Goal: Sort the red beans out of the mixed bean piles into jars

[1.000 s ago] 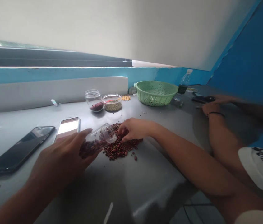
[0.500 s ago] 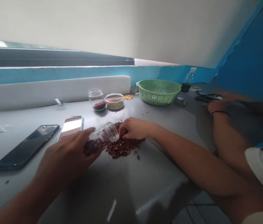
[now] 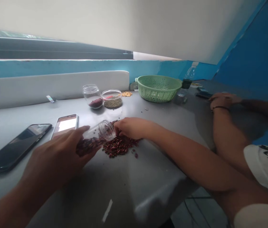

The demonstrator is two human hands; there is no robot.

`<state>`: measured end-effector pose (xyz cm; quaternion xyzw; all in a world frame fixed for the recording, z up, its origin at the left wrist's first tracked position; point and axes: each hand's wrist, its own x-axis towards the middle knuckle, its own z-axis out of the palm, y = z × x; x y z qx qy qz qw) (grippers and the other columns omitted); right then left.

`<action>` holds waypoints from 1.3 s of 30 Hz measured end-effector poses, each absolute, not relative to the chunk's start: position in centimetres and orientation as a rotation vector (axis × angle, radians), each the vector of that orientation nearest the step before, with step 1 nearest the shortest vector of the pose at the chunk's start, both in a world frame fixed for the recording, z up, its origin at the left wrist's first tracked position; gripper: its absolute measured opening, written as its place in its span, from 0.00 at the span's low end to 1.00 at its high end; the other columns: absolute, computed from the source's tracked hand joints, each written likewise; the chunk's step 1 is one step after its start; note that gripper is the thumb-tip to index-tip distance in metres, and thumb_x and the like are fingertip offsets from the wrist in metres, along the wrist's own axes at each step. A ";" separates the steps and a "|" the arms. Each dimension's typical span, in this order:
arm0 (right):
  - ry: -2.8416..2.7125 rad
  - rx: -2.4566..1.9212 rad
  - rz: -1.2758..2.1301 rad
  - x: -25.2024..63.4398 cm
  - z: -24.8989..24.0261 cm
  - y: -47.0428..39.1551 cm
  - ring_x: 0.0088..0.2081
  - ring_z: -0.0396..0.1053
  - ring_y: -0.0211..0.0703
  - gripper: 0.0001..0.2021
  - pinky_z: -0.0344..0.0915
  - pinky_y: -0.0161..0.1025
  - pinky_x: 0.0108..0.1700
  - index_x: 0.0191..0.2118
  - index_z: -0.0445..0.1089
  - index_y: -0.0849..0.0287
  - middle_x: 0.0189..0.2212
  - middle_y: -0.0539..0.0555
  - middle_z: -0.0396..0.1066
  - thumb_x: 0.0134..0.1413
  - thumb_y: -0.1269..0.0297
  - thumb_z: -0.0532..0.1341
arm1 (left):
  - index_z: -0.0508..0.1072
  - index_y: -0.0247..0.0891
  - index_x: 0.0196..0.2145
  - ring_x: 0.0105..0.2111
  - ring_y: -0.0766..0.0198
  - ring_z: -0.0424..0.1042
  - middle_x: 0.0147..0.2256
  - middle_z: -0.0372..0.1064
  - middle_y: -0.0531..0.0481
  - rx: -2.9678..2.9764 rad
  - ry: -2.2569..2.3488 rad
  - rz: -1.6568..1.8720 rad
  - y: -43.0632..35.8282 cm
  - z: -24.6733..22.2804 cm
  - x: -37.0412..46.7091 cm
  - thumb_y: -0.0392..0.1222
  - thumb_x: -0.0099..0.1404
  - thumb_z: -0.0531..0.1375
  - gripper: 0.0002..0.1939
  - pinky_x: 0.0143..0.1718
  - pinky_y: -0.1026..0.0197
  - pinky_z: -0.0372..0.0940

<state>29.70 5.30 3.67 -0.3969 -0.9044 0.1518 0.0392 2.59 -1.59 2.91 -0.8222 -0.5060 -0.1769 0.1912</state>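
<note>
A clear jar [image 3: 94,137] partly filled with dark red beans lies tilted in my left hand [image 3: 58,152], its open mouth facing right. My right hand [image 3: 130,127] is at that mouth, fingers pressed together; what they hold, if anything, is hidden. Under it a pile of mixed beans [image 3: 118,147], red and small greenish ones, spreads on the grey table [image 3: 148,177]. Behind stand an open jar with small red beans [image 3: 94,102] and a round clear container with green beans and something red [image 3: 112,102]. Yellow kernels [image 3: 126,94] lie beside it.
A black phone [image 3: 15,147] and a white phone [image 3: 66,124] lie at the left. A green basket [image 3: 159,90] stands at the back, with a bottle [image 3: 189,76] to its right. Another person's hands [image 3: 221,100] rest at the far right, near a dark phone [image 3: 203,95].
The view has shifted slightly, moving everything a little left and up. My right hand's fingers have come closer to the jar's mouth. The other person's hands have drawn together.
</note>
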 end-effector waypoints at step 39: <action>-2.248 -0.767 0.822 28.9 6.0 2.3 0.41 0.74 0.36 0.06 0.65 0.35 0.46 0.44 0.81 0.58 0.39 0.49 0.81 0.62 0.67 0.68 | 0.67 0.43 0.59 0.46 0.38 0.82 0.48 0.80 0.35 -2.340 -1.349 -0.491 -1.7 3.2 2.7 0.59 0.72 0.58 0.25 0.35 0.47 0.71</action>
